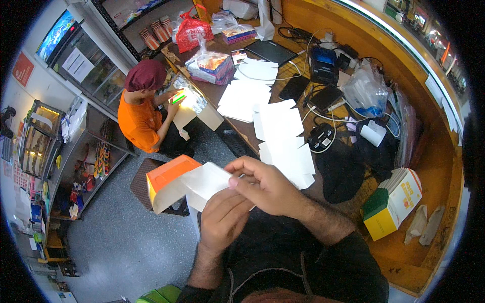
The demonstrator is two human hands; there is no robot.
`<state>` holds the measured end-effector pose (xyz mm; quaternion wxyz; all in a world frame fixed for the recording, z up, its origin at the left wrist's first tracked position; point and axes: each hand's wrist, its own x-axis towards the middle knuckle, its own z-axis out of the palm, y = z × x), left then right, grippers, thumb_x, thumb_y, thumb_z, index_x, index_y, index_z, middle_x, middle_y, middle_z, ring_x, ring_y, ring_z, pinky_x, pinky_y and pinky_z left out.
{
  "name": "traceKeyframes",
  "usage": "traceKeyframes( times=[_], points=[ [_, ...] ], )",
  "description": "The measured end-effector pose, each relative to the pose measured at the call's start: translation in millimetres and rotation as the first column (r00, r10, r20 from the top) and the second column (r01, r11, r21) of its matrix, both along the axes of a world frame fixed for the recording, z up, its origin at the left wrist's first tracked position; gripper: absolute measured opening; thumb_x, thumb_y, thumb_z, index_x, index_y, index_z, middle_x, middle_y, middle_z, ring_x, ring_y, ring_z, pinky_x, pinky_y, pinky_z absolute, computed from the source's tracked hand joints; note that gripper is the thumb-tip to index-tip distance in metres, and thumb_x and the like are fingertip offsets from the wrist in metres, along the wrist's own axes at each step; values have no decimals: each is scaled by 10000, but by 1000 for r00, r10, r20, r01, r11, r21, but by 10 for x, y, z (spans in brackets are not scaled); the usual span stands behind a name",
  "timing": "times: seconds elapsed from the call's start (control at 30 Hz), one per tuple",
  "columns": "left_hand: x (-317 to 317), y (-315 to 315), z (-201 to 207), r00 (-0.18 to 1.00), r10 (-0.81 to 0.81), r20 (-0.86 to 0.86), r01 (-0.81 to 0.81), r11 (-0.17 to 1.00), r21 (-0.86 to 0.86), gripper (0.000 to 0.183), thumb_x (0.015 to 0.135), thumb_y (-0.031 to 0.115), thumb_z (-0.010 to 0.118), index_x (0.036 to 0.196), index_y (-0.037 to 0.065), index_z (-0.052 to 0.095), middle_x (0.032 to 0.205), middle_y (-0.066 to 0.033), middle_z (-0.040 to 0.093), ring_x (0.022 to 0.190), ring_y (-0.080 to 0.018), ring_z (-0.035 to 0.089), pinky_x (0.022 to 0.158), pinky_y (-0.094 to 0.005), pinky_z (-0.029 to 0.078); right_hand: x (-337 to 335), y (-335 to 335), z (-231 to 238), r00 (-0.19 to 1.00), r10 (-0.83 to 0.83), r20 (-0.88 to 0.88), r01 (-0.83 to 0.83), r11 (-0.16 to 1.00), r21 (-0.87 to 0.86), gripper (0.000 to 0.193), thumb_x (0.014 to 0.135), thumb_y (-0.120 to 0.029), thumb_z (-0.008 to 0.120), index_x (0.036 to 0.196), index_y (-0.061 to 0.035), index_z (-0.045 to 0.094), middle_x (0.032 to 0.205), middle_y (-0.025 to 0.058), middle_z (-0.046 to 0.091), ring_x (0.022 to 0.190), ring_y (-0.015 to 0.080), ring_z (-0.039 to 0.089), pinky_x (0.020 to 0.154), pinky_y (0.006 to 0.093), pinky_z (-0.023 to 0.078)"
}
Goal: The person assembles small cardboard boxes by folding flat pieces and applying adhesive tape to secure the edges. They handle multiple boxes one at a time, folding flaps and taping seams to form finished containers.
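Note:
A partly folded cardboard food box (207,179) is held in front of my body, its inside white and one outer panel orange with a yellow edge. My left hand (225,219) grips its near end from below, fingers curled round the card. Pinching the upper edge of that same end is my right hand (270,187), with thumb and fingers pressed together. The two hands nearly touch, and they hide the end flaps. Just beyond my right hand, flat unfolded box blanks (283,141) lie white side up on the brown table (242,132).
Across the table's corner a person (141,111) in an orange shirt handles a bright small item. Bagged boxes (209,65), a black card terminal (323,65), phones (328,98) and cables crowd the table. A yellow-green carton stack (391,204) stands right; a stool (146,184) stands left.

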<state>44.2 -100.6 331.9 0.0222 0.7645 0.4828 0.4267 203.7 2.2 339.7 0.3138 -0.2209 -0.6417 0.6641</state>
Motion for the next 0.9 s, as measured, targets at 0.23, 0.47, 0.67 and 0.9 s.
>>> traceKeyframes(
  times=[0.23,0.47,0.67,0.9],
  points=[
    [36,38,-54,915,350,202,-361,932,21,107,891,-42,802,979,-3,754,956,-136,748,866,-258,739,778,-368,582,15,-34,147,942,-282,180,210,917,338,166,1065,-93,691,1147,50,707,1020,123,775,940,156,759,804,300,616],
    [-146,-6,-266,573,416,706,-83,886,-455,96,1023,44,749,987,-19,687,972,-104,768,868,-132,743,746,-281,617,-169,-142,-175,934,-330,-135,323,622,714,141,973,-62,750,1083,17,708,1027,162,744,926,343,764,784,433,624],
    [-197,2,-430,348,366,863,72,907,-414,169,1018,24,742,1173,-34,705,1150,-157,773,1000,-201,772,923,-365,658,-107,-133,-67,957,-287,-48,257,756,602,185,942,-41,800,1101,14,723,1130,184,769,1053,286,788,846,361,649],
    [-158,5,-334,367,329,870,85,919,-384,245,1011,44,757,1233,-41,698,1199,-149,759,1041,-215,764,976,-350,637,-37,-84,49,972,-229,-60,222,792,569,138,956,-42,783,1062,19,720,1171,197,743,1053,305,770,868,375,626]
  ],
)
